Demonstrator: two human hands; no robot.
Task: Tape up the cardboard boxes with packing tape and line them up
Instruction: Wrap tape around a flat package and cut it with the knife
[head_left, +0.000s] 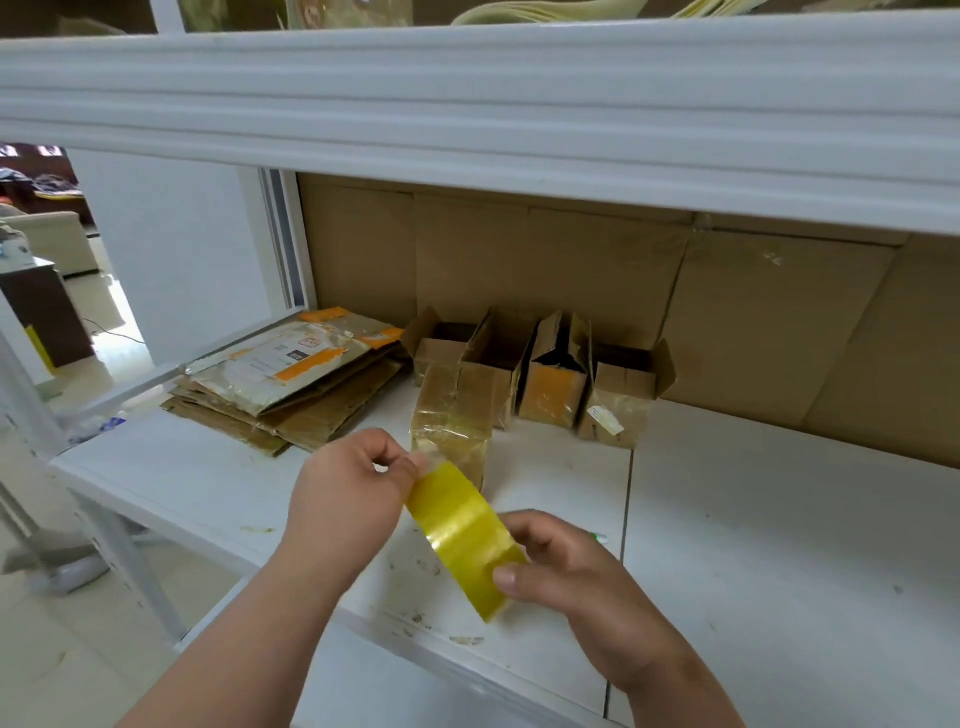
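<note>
Both hands (358, 499) (566, 566) gripping yellow tape roll (467, 535), before taped box (452, 421), open boxes (550, 374) behind.

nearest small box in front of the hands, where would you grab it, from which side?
Grip the small box across its two side walls, coming from above and the front. It stands upright with its top closed. Other boxes crowd in behind it and on its right, and the tape roll blocks its lower front.

I stand at a white table (753, 545) under a white shelf (467, 104). Left of the table, a white wall panel (171, 249), pale floor tiles (52, 665), and beyond them a dark cabinet (41, 312).
</note>
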